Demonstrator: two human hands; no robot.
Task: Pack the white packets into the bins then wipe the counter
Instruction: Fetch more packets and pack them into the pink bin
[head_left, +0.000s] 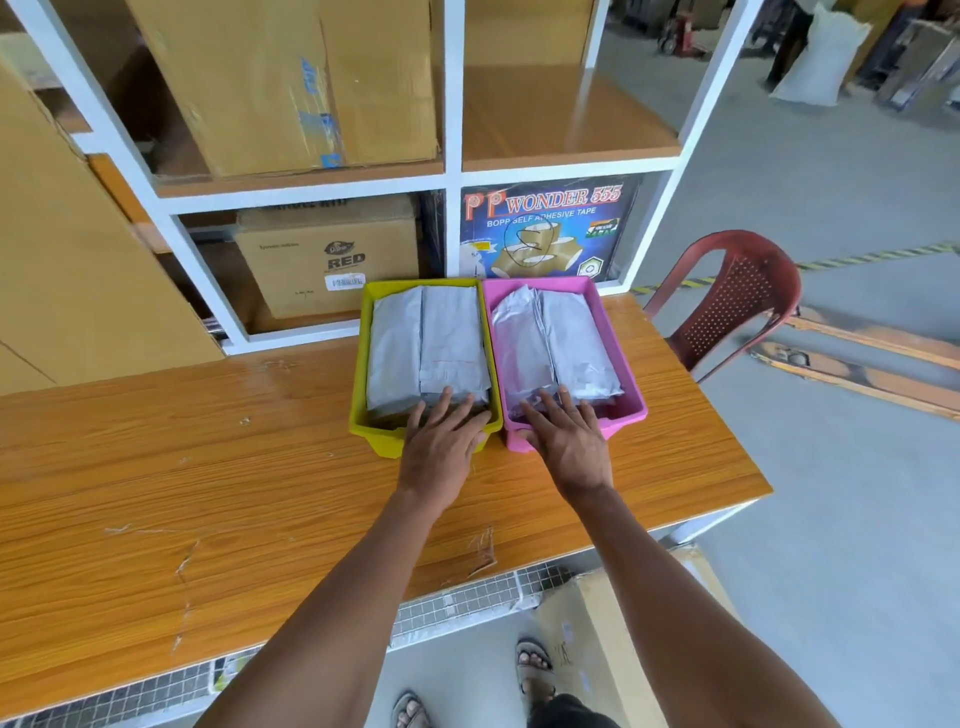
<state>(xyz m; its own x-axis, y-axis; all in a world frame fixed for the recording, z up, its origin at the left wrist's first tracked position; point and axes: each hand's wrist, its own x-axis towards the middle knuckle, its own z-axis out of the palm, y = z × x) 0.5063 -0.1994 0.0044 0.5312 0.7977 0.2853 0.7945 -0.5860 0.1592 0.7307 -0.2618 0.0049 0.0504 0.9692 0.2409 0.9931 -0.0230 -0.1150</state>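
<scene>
Two bins stand side by side and touching at the far side of the wood-grain tabletop (208, 467), just in front of a white shelf unit (453, 171); the yellow bin (363, 364) is on the left and the pink bin (626, 358) on the right; each holds white packets lying flat in two rows, those in the yellow bin (426, 338) filling it nearly from wall to wall, those in the pink bin (561, 338) lying slightly askew with the left one raised at its far end; the left hand (441, 441) lies across the near rim of the yellow bin, its fingers (457, 408) straight and slightly spread, the tips resting on the near ends of the packets; the right hand (569, 441) lies likewise over the near rim of the pink bin, fingers (548, 405) straight and spread, tips on the packets there; neither hand grips anything; on the shelves behind sit cardboard boxes (332, 254) and a printed tape carton (545, 228); a dark red plastic chair (737, 296) stands just beyond the right end of the tabletop; below its near edge the person's sandalled feet (532, 662) show on the grey floor.
</scene>
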